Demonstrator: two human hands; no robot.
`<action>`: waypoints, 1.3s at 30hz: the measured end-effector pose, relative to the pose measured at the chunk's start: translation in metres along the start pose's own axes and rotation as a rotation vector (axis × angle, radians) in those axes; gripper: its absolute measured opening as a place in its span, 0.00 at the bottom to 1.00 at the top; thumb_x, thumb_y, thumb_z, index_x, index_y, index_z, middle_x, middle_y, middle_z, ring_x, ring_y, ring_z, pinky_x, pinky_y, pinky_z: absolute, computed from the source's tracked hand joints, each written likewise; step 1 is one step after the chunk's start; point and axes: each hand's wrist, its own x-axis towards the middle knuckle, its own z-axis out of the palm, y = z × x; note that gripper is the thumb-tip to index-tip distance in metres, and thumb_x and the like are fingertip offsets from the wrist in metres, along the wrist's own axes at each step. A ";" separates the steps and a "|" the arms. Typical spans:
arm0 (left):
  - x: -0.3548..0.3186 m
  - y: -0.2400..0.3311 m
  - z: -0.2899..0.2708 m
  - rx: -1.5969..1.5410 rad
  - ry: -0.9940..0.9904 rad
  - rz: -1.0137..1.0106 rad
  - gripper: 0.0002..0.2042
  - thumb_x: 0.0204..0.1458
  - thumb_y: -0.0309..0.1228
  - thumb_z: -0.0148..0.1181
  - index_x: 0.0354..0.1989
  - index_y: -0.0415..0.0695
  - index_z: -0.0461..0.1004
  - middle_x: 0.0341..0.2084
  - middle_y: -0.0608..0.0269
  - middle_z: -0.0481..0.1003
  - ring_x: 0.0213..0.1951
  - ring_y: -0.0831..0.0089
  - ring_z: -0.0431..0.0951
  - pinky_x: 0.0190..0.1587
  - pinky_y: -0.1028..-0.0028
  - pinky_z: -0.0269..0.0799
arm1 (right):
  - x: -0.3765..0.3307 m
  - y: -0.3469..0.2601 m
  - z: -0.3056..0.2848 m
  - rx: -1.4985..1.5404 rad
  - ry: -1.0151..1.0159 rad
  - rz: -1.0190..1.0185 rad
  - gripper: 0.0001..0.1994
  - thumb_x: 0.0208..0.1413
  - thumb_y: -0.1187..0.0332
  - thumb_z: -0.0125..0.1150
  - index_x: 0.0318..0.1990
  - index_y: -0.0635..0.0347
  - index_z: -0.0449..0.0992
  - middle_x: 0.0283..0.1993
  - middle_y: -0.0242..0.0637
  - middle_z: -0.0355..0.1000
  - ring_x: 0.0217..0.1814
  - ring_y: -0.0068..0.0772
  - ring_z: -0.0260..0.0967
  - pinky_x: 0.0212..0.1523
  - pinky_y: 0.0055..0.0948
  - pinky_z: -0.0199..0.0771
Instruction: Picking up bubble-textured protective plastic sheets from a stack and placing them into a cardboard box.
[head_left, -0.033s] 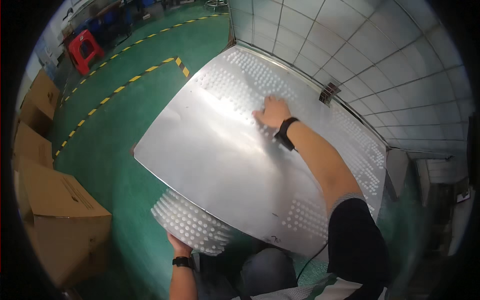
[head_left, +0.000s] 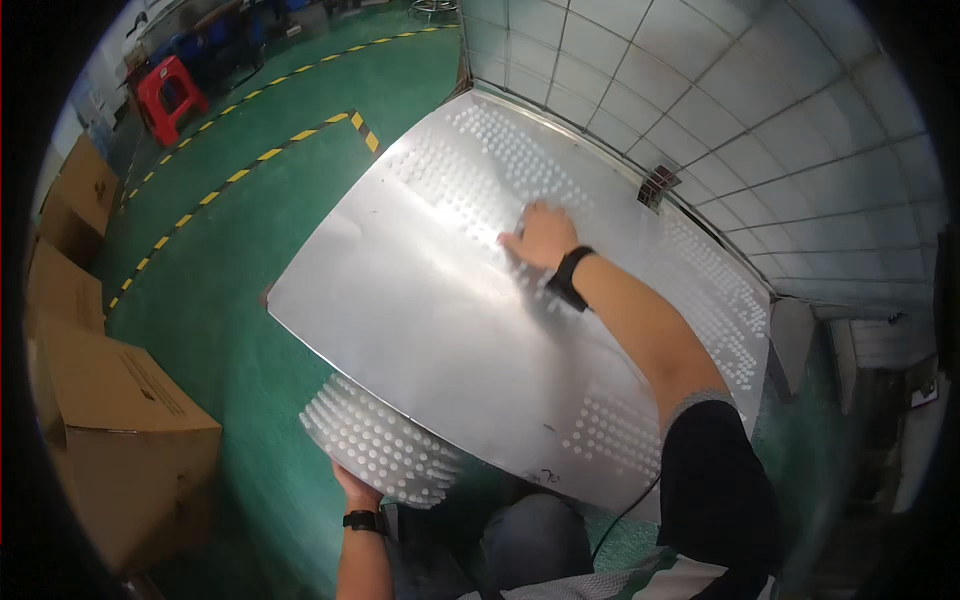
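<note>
My left hand (head_left: 355,487), wearing a dark wrist strap, grips from below the edge of a panel (head_left: 378,440) carrying rows of small white round knobs. The panel hangs tilted beside the near-left edge of a silvery metal tabletop (head_left: 420,320). My right hand (head_left: 546,238) lies palm down over the tabletop, its thumb apart from the bent fingers; the fingertips are partly hidden. It is at the near edge of a patch of small white round pieces (head_left: 450,180) set in rows. I see nothing held in it.
More white pieces stand in rows at the near right (head_left: 610,435) and along the right side (head_left: 725,300). A wire mesh panel (head_left: 690,110) rises behind the tabletop. Cardboard boxes (head_left: 140,400) stand left, a red stool (head_left: 170,98) far left. A dark cable (head_left: 625,515) hangs near my knee.
My right hand has shifted slightly toward me and to the left over the tabletop. My left hand and the knobbed panel have hardly moved.
</note>
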 end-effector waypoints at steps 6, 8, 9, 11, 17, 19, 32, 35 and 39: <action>0.010 -0.008 -0.014 0.002 -0.022 0.042 0.33 0.53 0.58 0.31 0.62 0.47 0.53 0.59 0.56 0.58 0.58 0.56 0.60 0.58 0.55 0.58 | -0.114 -0.068 -0.015 0.051 -0.344 -0.118 0.36 0.42 0.44 0.60 0.46 0.74 0.66 0.48 0.60 0.61 0.53 0.54 0.60 0.49 0.44 0.63; 0.007 -0.007 -0.018 -0.003 -0.032 0.073 0.33 0.53 0.57 0.31 0.62 0.47 0.53 0.59 0.56 0.58 0.58 0.56 0.60 0.58 0.55 0.57 | -0.121 -0.070 -0.011 0.070 -0.219 -0.171 0.37 0.41 0.43 0.60 0.48 0.73 0.65 0.51 0.61 0.58 0.56 0.56 0.55 0.51 0.48 0.60; 0.009 -0.006 -0.019 -0.019 -0.022 0.084 0.33 0.53 0.57 0.31 0.62 0.47 0.53 0.59 0.56 0.58 0.58 0.56 0.60 0.58 0.55 0.57 | -0.123 -0.068 -0.008 0.100 -0.091 -0.213 0.39 0.40 0.42 0.61 0.49 0.71 0.64 0.55 0.63 0.54 0.60 0.58 0.50 0.53 0.51 0.57; 0.008 -0.006 -0.017 -0.101 -0.171 0.004 0.34 0.54 0.58 0.35 0.61 0.45 0.53 0.60 0.57 0.57 0.59 0.58 0.59 0.60 0.60 0.54 | -0.120 -0.063 0.004 0.032 -0.066 -0.228 0.45 0.40 0.40 0.60 0.58 0.68 0.56 0.62 0.65 0.42 0.65 0.64 0.37 0.56 0.62 0.47; 0.034 -0.020 -0.015 -0.061 -0.065 -0.039 0.34 0.54 0.58 0.35 0.61 0.43 0.54 0.59 0.56 0.59 0.59 0.58 0.58 0.61 0.59 0.51 | -0.151 -0.105 0.023 -0.014 -0.227 -0.272 0.50 0.42 0.37 0.54 0.65 0.61 0.43 0.66 0.64 0.31 0.67 0.72 0.26 0.57 0.68 0.38; 0.025 -0.013 -0.008 -0.076 -0.057 -0.040 0.36 0.53 0.60 0.34 0.62 0.44 0.52 0.59 0.55 0.59 0.59 0.58 0.58 0.61 0.59 0.51 | -0.186 -0.138 0.031 -0.075 -0.213 -0.350 0.48 0.43 0.36 0.53 0.65 0.60 0.44 0.66 0.64 0.35 0.66 0.72 0.30 0.56 0.68 0.42; 0.022 -0.028 0.012 0.049 0.149 0.050 0.38 0.51 0.64 0.29 0.62 0.46 0.52 0.59 0.54 0.59 0.59 0.57 0.59 0.61 0.60 0.52 | -0.243 -0.181 0.028 -0.115 -0.320 -0.575 0.38 0.40 0.65 0.59 0.61 0.65 0.50 0.63 0.65 0.43 0.61 0.73 0.45 0.52 0.62 0.57; 0.035 -0.030 -0.006 -0.055 0.084 0.095 0.38 0.51 0.63 0.29 0.62 0.45 0.53 0.58 0.53 0.59 0.58 0.55 0.60 0.60 0.59 0.53 | -0.267 -0.197 0.012 -0.128 -0.430 -0.640 0.34 0.44 0.59 0.57 0.59 0.63 0.56 0.62 0.61 0.48 0.59 0.65 0.52 0.51 0.59 0.60; 0.016 0.000 -0.011 -0.010 0.060 0.065 0.37 0.52 0.60 0.30 0.61 0.43 0.53 0.58 0.52 0.58 0.58 0.54 0.60 0.59 0.56 0.56 | -0.256 -0.142 0.003 0.156 -0.232 -0.917 0.39 0.45 0.48 0.60 0.60 0.62 0.56 0.61 0.59 0.50 0.60 0.58 0.53 0.56 0.53 0.55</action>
